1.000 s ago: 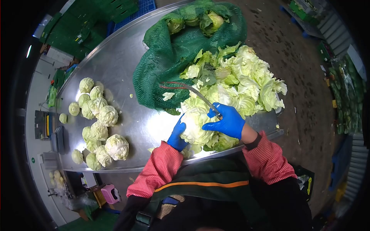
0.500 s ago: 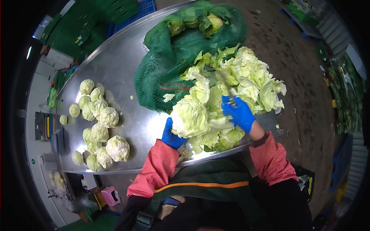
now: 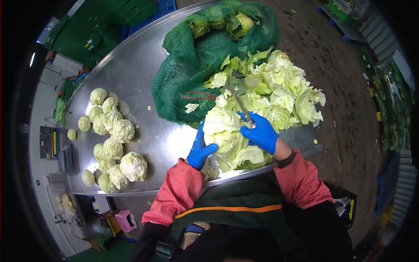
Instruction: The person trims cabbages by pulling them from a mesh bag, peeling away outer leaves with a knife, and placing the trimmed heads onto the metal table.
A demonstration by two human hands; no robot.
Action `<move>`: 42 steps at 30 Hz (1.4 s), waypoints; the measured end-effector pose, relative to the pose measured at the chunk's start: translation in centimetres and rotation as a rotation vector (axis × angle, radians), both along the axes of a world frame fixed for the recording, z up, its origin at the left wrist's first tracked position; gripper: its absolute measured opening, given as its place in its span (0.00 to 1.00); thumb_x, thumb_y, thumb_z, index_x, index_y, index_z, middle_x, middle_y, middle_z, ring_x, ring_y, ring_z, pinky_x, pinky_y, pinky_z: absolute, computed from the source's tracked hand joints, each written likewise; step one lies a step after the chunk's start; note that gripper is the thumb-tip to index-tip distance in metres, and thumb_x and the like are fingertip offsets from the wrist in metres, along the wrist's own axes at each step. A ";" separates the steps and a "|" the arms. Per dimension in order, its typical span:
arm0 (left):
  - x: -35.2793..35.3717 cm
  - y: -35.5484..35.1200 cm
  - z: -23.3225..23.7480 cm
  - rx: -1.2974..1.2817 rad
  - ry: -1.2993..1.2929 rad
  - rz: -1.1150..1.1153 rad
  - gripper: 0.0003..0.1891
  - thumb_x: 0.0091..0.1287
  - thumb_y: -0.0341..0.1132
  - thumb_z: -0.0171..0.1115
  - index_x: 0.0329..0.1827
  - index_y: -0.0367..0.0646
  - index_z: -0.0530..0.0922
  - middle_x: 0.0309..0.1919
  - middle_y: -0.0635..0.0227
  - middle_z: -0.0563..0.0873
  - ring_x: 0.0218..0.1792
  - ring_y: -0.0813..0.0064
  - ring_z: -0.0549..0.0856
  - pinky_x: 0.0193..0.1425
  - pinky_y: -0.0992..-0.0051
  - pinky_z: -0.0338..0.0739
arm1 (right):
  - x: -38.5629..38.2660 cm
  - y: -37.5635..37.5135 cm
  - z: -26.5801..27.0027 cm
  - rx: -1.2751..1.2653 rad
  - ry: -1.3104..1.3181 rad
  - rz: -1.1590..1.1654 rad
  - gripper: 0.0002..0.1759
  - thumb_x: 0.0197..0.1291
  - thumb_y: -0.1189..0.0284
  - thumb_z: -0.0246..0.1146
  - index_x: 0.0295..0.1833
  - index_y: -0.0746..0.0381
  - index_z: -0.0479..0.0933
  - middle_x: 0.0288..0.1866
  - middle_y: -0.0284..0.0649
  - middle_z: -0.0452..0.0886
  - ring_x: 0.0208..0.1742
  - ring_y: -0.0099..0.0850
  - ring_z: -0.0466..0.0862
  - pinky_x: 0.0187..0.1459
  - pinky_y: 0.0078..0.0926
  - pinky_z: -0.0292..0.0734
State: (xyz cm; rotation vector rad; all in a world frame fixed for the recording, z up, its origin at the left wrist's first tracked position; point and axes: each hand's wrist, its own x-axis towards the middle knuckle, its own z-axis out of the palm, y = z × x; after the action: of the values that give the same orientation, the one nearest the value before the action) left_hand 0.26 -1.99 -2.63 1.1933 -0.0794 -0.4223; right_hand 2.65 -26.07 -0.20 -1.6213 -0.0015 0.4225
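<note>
In the head view, my left hand (image 3: 200, 150), in a blue glove, grips a pale green cabbage (image 3: 223, 123) from its left side, thumb across the front. My right hand (image 3: 262, 134), also gloved in blue, is closed round the handle of a knife (image 3: 240, 105) and sits against the cabbage's right side. The knife's blade points up and left, away from my body. Loose outer leaves (image 3: 283, 87) are heaped beyond and to the right of my hands, and some lie beneath the cabbage.
Several trimmed cabbages (image 3: 133, 167) are grouped on the left of the steel table (image 3: 152, 133). A green net sack (image 3: 174, 83) with cabbages inside lies at the far side. Green crates (image 3: 100, 26) are stacked beyond the table, and the table's near edge runs by my waist.
The cabbage has turned and shifted slightly right in my left hand. My right hand has moved left against it, knife still in grip. Some leaves around the cabbage have shifted.
</note>
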 end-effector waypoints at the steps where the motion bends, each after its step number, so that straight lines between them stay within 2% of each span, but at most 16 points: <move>1: -0.3 0.1 0.1 -0.127 0.081 0.008 0.54 0.53 0.47 0.73 0.78 0.44 0.48 0.73 0.60 0.61 0.73 0.60 0.63 0.76 0.61 0.57 | 0.2 -0.4 -0.4 0.059 -0.026 -0.037 0.21 0.60 0.69 0.65 0.57 0.65 0.75 0.44 0.36 0.82 0.36 0.17 0.76 0.37 0.18 0.75; 6: -0.6 1.0 0.6 -0.385 0.236 -0.051 0.54 0.55 0.54 0.69 0.78 0.45 0.45 0.74 0.60 0.61 0.73 0.59 0.63 0.76 0.57 0.59 | -0.5 -0.8 0.2 0.129 -0.206 -0.059 0.14 0.63 0.73 0.62 0.53 0.64 0.77 0.51 0.35 0.83 0.37 0.16 0.77 0.41 0.19 0.75; 9: -0.2 1.7 0.7 -0.410 0.275 -0.088 0.55 0.54 0.54 0.70 0.78 0.44 0.45 0.73 0.59 0.62 0.73 0.59 0.63 0.76 0.58 0.59 | 0.9 -3.1 -2.4 0.252 0.053 -0.342 0.15 0.63 0.72 0.62 0.55 0.65 0.75 0.50 0.35 0.84 0.44 0.18 0.79 0.49 0.22 0.76; 10: 0.1 1.7 1.0 -0.420 0.289 -0.104 0.56 0.53 0.54 0.71 0.78 0.43 0.45 0.73 0.59 0.63 0.73 0.59 0.64 0.76 0.58 0.59 | 1.4 -3.5 1.6 -0.147 0.236 -0.298 0.29 0.61 0.64 0.66 0.65 0.63 0.69 0.57 0.43 0.81 0.54 0.30 0.81 0.58 0.30 0.74; 13: 0.7 1.2 3.9 -0.224 0.184 -0.178 0.57 0.52 0.53 0.72 0.78 0.42 0.46 0.73 0.57 0.63 0.74 0.59 0.63 0.77 0.59 0.57 | 0.8 -2.2 3.8 -0.497 -0.338 0.029 0.46 0.55 0.52 0.69 0.74 0.59 0.59 0.64 0.51 0.75 0.62 0.41 0.78 0.62 0.35 0.71; 14: 1.0 1.2 2.9 -0.203 0.173 -0.219 0.58 0.50 0.49 0.73 0.78 0.40 0.46 0.74 0.56 0.61 0.74 0.60 0.63 0.77 0.61 0.56 | 0.6 -1.4 5.6 -0.469 -0.208 0.171 0.57 0.48 0.43 0.70 0.77 0.58 0.53 0.68 0.55 0.69 0.65 0.47 0.74 0.64 0.38 0.69; 17: 1.0 0.7 2.1 -0.087 0.177 -0.276 0.58 0.48 0.46 0.73 0.78 0.39 0.46 0.74 0.56 0.61 0.74 0.60 0.63 0.77 0.62 0.55 | 1.5 0.3 7.0 -0.520 -0.333 0.355 0.52 0.46 0.42 0.71 0.70 0.62 0.64 0.63 0.54 0.74 0.62 0.51 0.76 0.62 0.39 0.71; 21: 1.0 -0.1 4.4 -0.135 0.154 -0.284 0.57 0.46 0.47 0.73 0.78 0.43 0.49 0.73 0.56 0.62 0.73 0.60 0.63 0.77 0.63 0.54 | 1.6 -0.8 3.9 0.082 -0.154 0.037 0.31 0.52 0.67 0.74 0.59 0.65 0.71 0.49 0.39 0.82 0.49 0.25 0.81 0.53 0.27 0.76; 25: 1.2 0.0 4.3 -0.075 0.084 -0.264 0.59 0.44 0.52 0.75 0.78 0.44 0.51 0.71 0.56 0.64 0.72 0.60 0.65 0.76 0.63 0.57 | 1.8 -2.2 1.6 -0.286 -0.222 -0.203 0.33 0.53 0.60 0.72 0.61 0.63 0.70 0.53 0.47 0.82 0.52 0.41 0.83 0.54 0.32 0.76; 26: 1.2 0.2 4.3 -0.120 0.110 -0.236 0.60 0.43 0.53 0.75 0.78 0.44 0.51 0.71 0.57 0.65 0.72 0.61 0.66 0.76 0.63 0.57 | 1.9 -3.2 1.7 -0.695 -0.186 -0.205 0.40 0.53 0.49 0.70 0.65 0.62 0.68 0.52 0.50 0.82 0.52 0.49 0.82 0.53 0.37 0.77; 29: 1.5 0.2 4.7 -0.167 0.079 -0.173 0.61 0.40 0.53 0.77 0.78 0.44 0.51 0.71 0.59 0.65 0.72 0.61 0.65 0.76 0.63 0.56 | 1.0 -3.6 2.3 -0.809 -0.217 -0.107 0.45 0.49 0.48 0.72 0.68 0.60 0.67 0.51 0.54 0.81 0.51 0.46 0.83 0.52 0.37 0.76; 33: 2.6 0.2 6.1 0.098 -0.171 -0.231 0.63 0.41 0.56 0.77 0.77 0.40 0.50 0.74 0.59 0.60 0.74 0.60 0.62 0.77 0.60 0.55 | -0.6 -1.2 7.2 -0.333 0.060 0.086 0.52 0.51 0.37 0.65 0.73 0.58 0.61 0.52 0.56 0.81 0.55 0.50 0.81 0.56 0.39 0.75; 34: 2.8 0.1 6.0 0.159 -0.245 -0.247 0.63 0.42 0.56 0.77 0.78 0.40 0.50 0.74 0.59 0.59 0.74 0.60 0.61 0.77 0.60 0.55 | -1.2 -0.2 8.1 -0.529 -0.228 0.098 0.46 0.54 0.41 0.66 0.72 0.56 0.64 0.42 0.50 0.83 0.45 0.43 0.84 0.49 0.35 0.77; 37: 2.6 -0.1 6.4 0.077 -0.248 -0.223 0.61 0.43 0.52 0.77 0.77 0.40 0.50 0.76 0.61 0.57 0.75 0.61 0.59 0.78 0.61 0.52 | -1.0 -0.8 7.9 -0.339 -0.063 0.129 0.37 0.57 0.50 0.68 0.69 0.56 0.68 0.35 0.42 0.82 0.34 0.31 0.82 0.39 0.29 0.79; 38: 2.5 -0.1 6.3 0.016 -0.216 -0.208 0.60 0.43 0.51 0.77 0.77 0.41 0.51 0.75 0.61 0.57 0.75 0.61 0.58 0.78 0.62 0.52 | -1.3 -1.0 8.2 -0.017 0.086 0.056 0.30 0.58 0.59 0.70 0.64 0.56 0.72 0.34 0.38 0.80 0.30 0.21 0.78 0.33 0.24 0.77; 42: 1.5 0.3 5.2 -0.042 -0.143 -0.183 0.59 0.44 0.53 0.75 0.77 0.41 0.52 0.74 0.61 0.60 0.74 0.62 0.61 0.77 0.62 0.54 | -2.1 -1.0 6.4 -0.044 -0.031 0.058 0.22 0.62 0.66 0.65 0.61 0.58 0.74 0.34 0.35 0.81 0.27 0.18 0.76 0.28 0.21 0.76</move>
State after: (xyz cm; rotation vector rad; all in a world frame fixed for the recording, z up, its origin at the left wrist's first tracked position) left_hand 1.80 -1.66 2.58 1.1778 -0.3212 -0.4932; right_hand 0.60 -27.08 6.23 -1.6739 -0.0632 0.4449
